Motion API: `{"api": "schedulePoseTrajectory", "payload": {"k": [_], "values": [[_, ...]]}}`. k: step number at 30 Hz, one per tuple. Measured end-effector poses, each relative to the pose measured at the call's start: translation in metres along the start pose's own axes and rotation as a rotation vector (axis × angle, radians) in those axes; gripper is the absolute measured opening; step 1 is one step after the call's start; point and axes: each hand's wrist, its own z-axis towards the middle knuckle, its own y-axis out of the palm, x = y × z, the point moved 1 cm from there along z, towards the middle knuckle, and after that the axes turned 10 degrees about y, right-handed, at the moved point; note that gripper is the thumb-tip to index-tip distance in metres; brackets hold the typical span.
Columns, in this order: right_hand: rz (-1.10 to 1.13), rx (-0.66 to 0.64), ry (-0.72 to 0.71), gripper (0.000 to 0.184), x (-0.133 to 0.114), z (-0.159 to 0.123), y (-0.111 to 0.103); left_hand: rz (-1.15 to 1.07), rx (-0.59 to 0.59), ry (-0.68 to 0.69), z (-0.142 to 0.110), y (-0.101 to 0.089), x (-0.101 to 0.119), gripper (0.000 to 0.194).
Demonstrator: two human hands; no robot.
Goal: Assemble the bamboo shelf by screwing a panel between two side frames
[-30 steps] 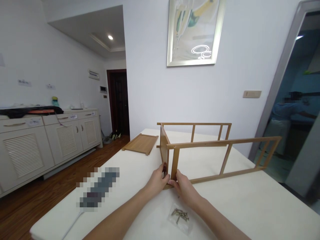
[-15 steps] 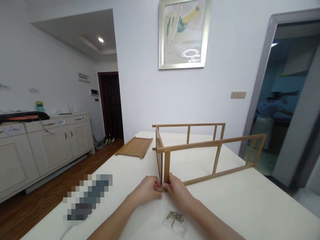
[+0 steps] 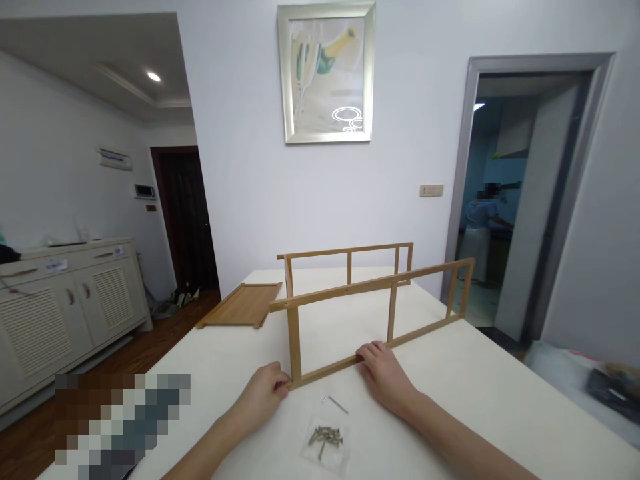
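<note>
The left hand [image 3: 264, 392] pinches a lower corner of the wooden side frame [image 3: 392, 313]; the right hand [image 3: 383, 373] grips its bottom rail [image 3: 327, 370]. Uneven pulling could skew it.

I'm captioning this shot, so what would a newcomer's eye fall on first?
Probably the wooden frame on the white table, with the left hand and right hand at its near lower rail. Next, likely the silver-framed picture on the wall behind, then the clear bag of screws on the table between the forearms.
</note>
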Motion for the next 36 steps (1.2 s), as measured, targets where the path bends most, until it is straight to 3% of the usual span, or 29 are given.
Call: {"api": "schedulePoseTrajectory", "payload": {"k": [5, 11, 18, 24, 36], "values": [[-0.079, 0.061, 0.067, 0.029, 0.012, -0.004, 0.007, -0.018, 0.044, 0.002, -0.005, 0.004, 0.0, 0.024], [-0.106, 0.105, -0.012, 0.024, 0.015, -0.001, 0.015, -0.053, 0.083, -0.032, -0.008, 0.003, 0.0, 0.025], [-0.11, 0.056, 0.004, 0.027, 0.021, -0.002, 0.017, -0.107, 0.149, -0.028, -0.008, 0.002, 0.004, 0.023], [-0.114, 0.021, 0.061, 0.029, 0.02, -0.001, 0.016, -0.068, 0.132, -0.038, -0.008, 0.006, 0.003, 0.022], [-0.11, 0.06, 0.064, 0.03, 0.024, 0.0, 0.018, 0.02, 0.189, -0.091, -0.013, 0.007, 0.01, 0.015]]}}
